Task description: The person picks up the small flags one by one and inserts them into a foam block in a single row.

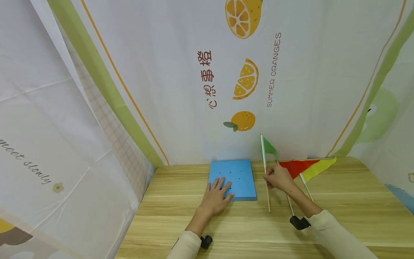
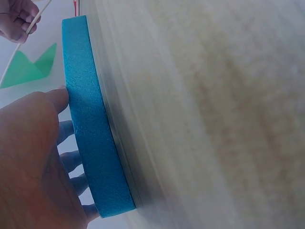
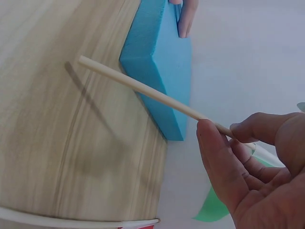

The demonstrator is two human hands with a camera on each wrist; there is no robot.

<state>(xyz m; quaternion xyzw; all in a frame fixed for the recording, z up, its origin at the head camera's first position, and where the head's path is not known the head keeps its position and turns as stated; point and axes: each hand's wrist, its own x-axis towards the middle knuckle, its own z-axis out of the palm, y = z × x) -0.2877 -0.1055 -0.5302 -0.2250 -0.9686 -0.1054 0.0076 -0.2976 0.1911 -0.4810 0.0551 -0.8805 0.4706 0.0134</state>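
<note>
A blue foam block (image 1: pixel 245 189) with several small dark holes in its top lies flat on the wooden table. My left hand (image 1: pixel 215 199) rests on its near left part, fingers spread. In the left wrist view, the thumb (image 2: pixel 58 99) touches the block's edge. To the right of the block, my right hand (image 1: pixel 279 178) pinches the thin wooden stick of a green flag (image 1: pixel 270 148) between thumb and fingers. The stick's bare lower end (image 3: pixel 90 63) hangs above the table, apart from the block and casting a shadow. The hand partly hides the flag in the right wrist view.
Right of the block, a red pennant flag (image 1: pixel 295 167) and a yellow pennant flag (image 1: pixel 318 169) lie on the table (image 1: pixel 174 187), the right forearm crossing over part of their sticks. A white printed curtain (image 1: pixel 181 118) hangs behind the table's far edge.
</note>
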